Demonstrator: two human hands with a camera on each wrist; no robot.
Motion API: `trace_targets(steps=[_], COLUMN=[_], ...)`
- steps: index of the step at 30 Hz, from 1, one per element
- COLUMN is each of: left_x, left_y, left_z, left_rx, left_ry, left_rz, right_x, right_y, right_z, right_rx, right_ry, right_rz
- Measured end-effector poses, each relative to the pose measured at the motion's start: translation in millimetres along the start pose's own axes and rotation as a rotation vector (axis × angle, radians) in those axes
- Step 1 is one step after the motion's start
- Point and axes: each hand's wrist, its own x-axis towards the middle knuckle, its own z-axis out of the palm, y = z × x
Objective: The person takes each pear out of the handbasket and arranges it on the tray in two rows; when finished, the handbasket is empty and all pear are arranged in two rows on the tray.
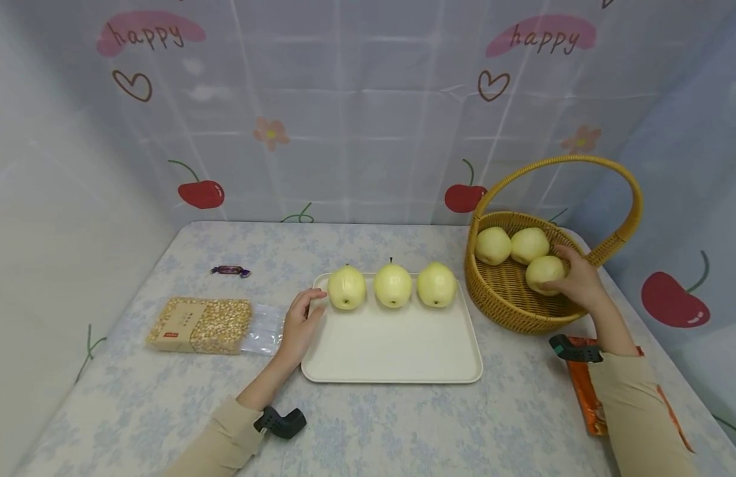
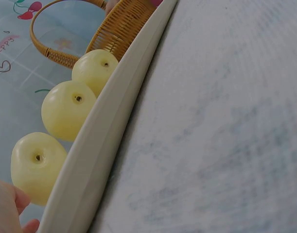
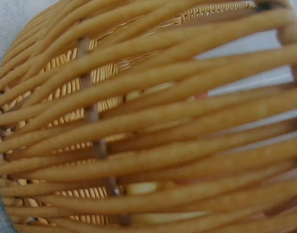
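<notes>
In the head view, my right hand (image 1: 579,281) reaches into a wicker basket (image 1: 517,321) and grips a round, pale yellow pear (image 1: 545,273). Two more pears, one at the left (image 1: 493,246) and one at the back (image 1: 529,245), lie beside it. Basket weave mostly hides that hand in the right wrist view. My left hand (image 1: 302,324) is at the left rim of a white tray (image 1: 391,351), fingers loosely bent near the closest pear (image 1: 346,287). That pear, a middle pear (image 1: 393,286) and a right pear (image 1: 436,285) stand in a row along the tray's back.
A bag of yellow kernels (image 1: 218,324) lies left of the tray, with a wrapped candy (image 1: 230,270) behind it. An orange-red packet (image 1: 585,387) is partly under the right forearm. The basket's tall handle (image 1: 632,205) arches over its opening. A printed curtain (image 1: 368,132) hangs behind the table.
</notes>
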Motion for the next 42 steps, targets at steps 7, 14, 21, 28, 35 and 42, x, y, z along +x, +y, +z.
trace_targets(steps=[7, 14, 21, 28, 35, 42], left_x=[-3.4, -4.1, 0.2, 7.9, 3.8, -3.2], left_y=[6.9, 6.0, -1.1, -28.0, -12.5, 7.8], left_z=[0.0, -0.3, -0.5, 2.3, 1.3, -0.3], left_rx=[0.0, -0.012, -0.008, 0.0, -0.02, -0.02], left_ry=[-0.001, -0.003, 0.006, 0.03, 0.019, 0.012], left_rz=[0.009, 0.003, -0.002, 0.006, -0.003, -0.023], right_x=[-0.6, -8.7, -23.4, -37.3, -44.2, -49.0], right_y=[-1.7, -10.0, -49.8, -93.3, -131.1, -167.1], right_z=[2.6, 0.9, -13.1, -13.1, 10.0, 41.9], right_rx=[0.047, 0.108, 0.193, 0.253, 0.347, 0.43], right_ry=[0.068, 0.155, 0.205, 0.136, 0.124, 0.012], right_rz=[0.012, -0.01, 0.026, 0.012, -0.091, -0.206])
